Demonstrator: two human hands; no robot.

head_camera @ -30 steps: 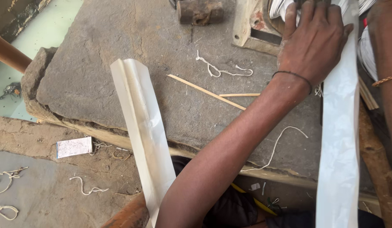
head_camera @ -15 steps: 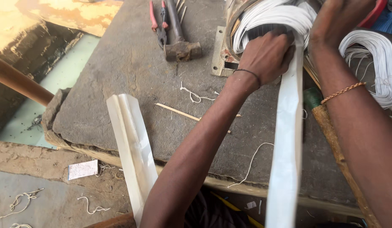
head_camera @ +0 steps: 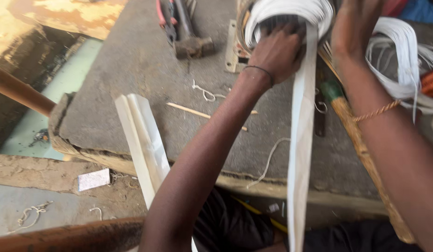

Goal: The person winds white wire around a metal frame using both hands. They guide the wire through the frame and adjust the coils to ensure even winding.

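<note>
Now my left hand (head_camera: pixel 277 53) has pushed closed into the white coil (head_camera: pixel 286 11), gripping the paper strip (head_camera: pixel 301 140); most hangs out; right hand's (head_camera: pixel 354 21) grip I cannot tell.

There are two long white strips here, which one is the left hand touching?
The flat white strip hanging down from the wire coil, right beside the left hand. The other, the folded strip, lies untouched on the stone slab, sticking out over its front edge.
</note>
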